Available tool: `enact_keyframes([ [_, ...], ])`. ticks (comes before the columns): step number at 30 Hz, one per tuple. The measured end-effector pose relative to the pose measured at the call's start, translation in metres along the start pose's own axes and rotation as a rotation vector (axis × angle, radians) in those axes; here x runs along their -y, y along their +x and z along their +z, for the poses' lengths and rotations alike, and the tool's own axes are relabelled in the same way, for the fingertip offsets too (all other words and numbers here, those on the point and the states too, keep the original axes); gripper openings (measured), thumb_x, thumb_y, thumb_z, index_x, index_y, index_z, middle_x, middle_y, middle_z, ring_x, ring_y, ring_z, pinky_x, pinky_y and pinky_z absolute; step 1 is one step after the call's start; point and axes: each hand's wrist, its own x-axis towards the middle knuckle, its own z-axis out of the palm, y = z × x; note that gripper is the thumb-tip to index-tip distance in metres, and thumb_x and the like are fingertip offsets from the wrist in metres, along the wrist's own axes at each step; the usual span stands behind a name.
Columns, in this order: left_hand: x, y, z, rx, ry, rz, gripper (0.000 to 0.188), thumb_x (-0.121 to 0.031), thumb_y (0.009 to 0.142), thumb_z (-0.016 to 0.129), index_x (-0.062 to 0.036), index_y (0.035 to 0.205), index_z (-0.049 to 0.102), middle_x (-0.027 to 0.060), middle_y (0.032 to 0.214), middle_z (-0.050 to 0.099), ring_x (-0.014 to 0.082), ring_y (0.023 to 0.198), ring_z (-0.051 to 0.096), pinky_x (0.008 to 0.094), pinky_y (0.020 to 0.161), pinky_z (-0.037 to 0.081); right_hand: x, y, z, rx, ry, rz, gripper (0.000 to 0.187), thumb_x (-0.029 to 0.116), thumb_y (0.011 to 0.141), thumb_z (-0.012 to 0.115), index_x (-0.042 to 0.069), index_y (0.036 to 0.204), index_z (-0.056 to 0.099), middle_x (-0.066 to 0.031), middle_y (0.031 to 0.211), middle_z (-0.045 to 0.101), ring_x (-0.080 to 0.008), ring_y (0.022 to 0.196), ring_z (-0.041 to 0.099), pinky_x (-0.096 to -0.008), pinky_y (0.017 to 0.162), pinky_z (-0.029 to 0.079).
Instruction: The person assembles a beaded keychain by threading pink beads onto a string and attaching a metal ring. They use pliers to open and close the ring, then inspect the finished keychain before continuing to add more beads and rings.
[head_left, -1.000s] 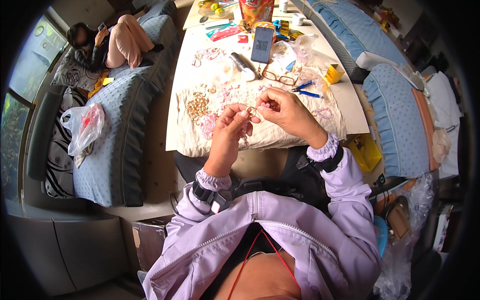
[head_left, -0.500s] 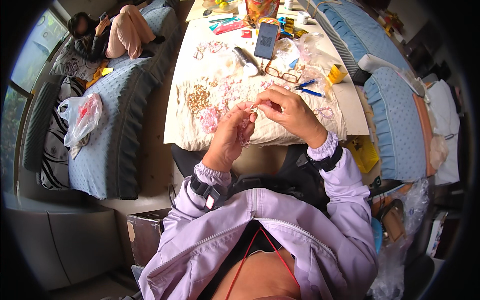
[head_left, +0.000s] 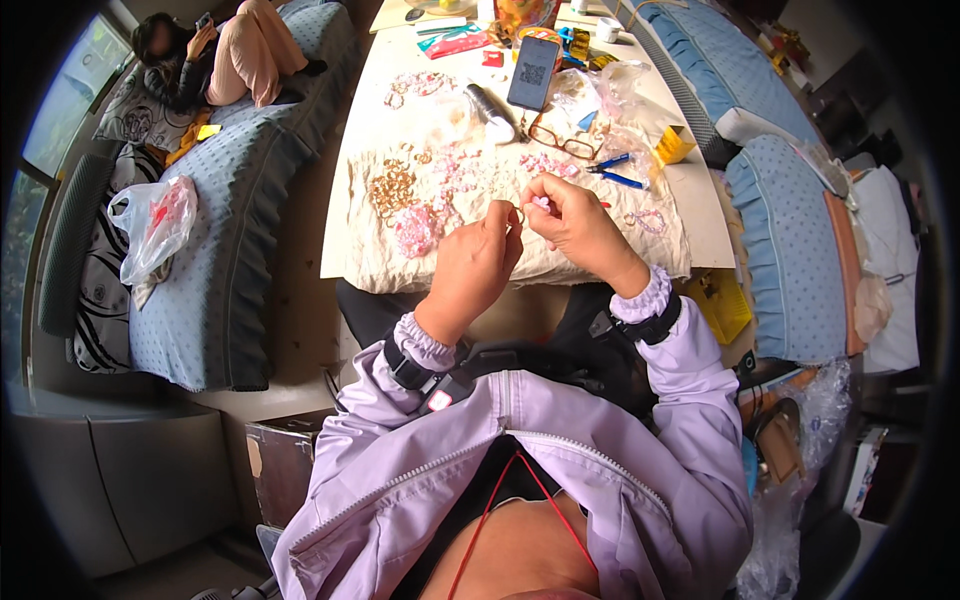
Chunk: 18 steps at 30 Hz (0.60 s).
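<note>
My left hand (head_left: 476, 258) is closed, its back turned up, with a small gold-coloured ring (head_left: 519, 214) at its fingertips. Just to the right, my right hand (head_left: 582, 232) is closed in a pinch on a pale pink bead (head_left: 541, 202). Both hands hang over the near part of the cream cloth (head_left: 560, 262), fingertips almost meeting. Left of them, a clump of pink beads (head_left: 413, 231) and a pile of gold-coloured rings (head_left: 393, 190) lie on the cloth. Loose pink beads (head_left: 462, 178) are scattered beyond. Whatever else the left hand holds is hidden behind it.
Blue-handled pliers (head_left: 617, 172), eyeglasses (head_left: 562, 140), a phone (head_left: 533, 74) and a dark cylinder with a white end (head_left: 490, 114) lie farther back. A beaded loop (head_left: 650, 220) rests at right. Someone with a phone reclines on the left sofa (head_left: 215, 240).
My left hand has turned its back upward, hiding the pink bead strand that hung from it. My right hand has moved slightly away from the left, and a pale pink bead now shows in its fingers.
</note>
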Motion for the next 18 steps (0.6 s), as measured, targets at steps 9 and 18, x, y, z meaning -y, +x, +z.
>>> enact_keyframes([
  [9, 0.014, 0.003, 0.013, 0.009, 0.163, 0.038, 0.018, -0.013, 0.091, 0.064, -0.0053, 0.097, 0.05, 0.0133, 0.057, 0.058, 0.0325, 0.053, 0.064, 0.0455, 0.05, 0.048, -0.018, -0.002, 0.005, 0.105, 0.357, 0.247, 0.01, 0.012, 0.101, 0.059, 0.002, 0.101, 0.06, 0.0006, 0.083, 0.059, -0.0054, 0.06, 0.053, -0.0222, 0.054, 0.046],
  [18, 0.006, 0.004, 0.021, -0.072, 0.125, -0.007, 0.018, -0.012, 0.09, 0.064, -0.0047, 0.092, 0.048, 0.0131, 0.059, 0.059, 0.0325, 0.055, 0.064, 0.0447, 0.052, 0.049, -0.011, -0.013, 0.014, 0.011, 0.324, 0.196, 0.01, 0.011, 0.1, 0.063, 0.003, 0.102, 0.058, -0.002, 0.083, 0.062, -0.0049, 0.061, 0.053, -0.0208, 0.054, 0.044],
])
